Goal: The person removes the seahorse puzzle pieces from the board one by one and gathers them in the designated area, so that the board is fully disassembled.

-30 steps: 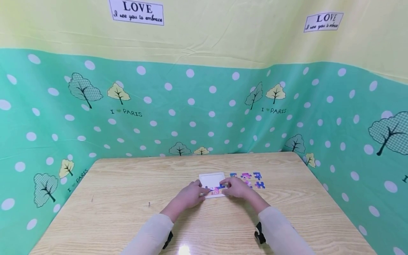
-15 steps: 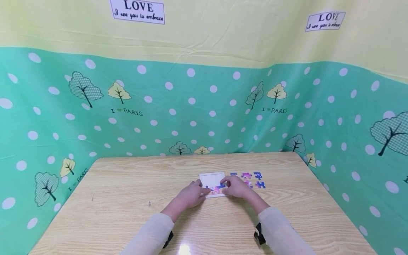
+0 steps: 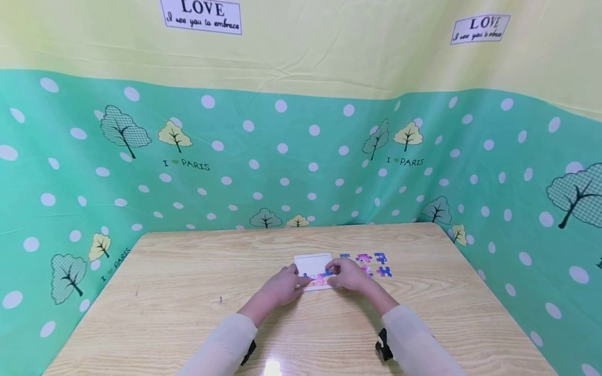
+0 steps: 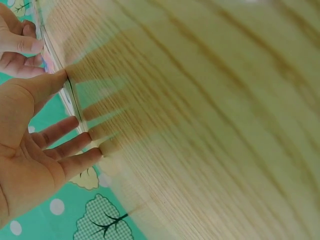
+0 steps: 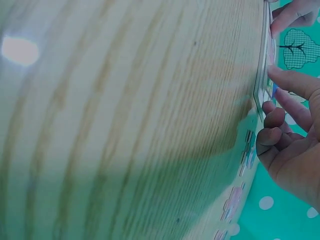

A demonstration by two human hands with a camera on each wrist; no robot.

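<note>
A small white puzzle tray (image 3: 312,262) lies on the table, with joined pink and blue jigsaw pieces (image 3: 319,280) along its near side. My left hand (image 3: 280,288) rests at the tray's near left, its index fingertip on the pieces. In the left wrist view, this hand's other fingers (image 4: 75,145) stretch out along the tray edge. At the near right corner, my right hand (image 3: 350,277) pinches a jigsaw piece (image 3: 327,272) with blue on it between thumb and index finger. The right wrist view shows its remaining fingers (image 5: 272,135) curled in.
Several loose jigsaw pieces (image 3: 363,258) lie in two rows right of the tray, partly behind my right hand. The wooden table (image 3: 188,271) is bordered by a green and yellow curtain (image 3: 282,156) at the back and sides. A small dark mark (image 3: 220,300) shows on the wood.
Both hands stay almost still at the tray. The view shifts very slightly; the loose pieces keep their places.
</note>
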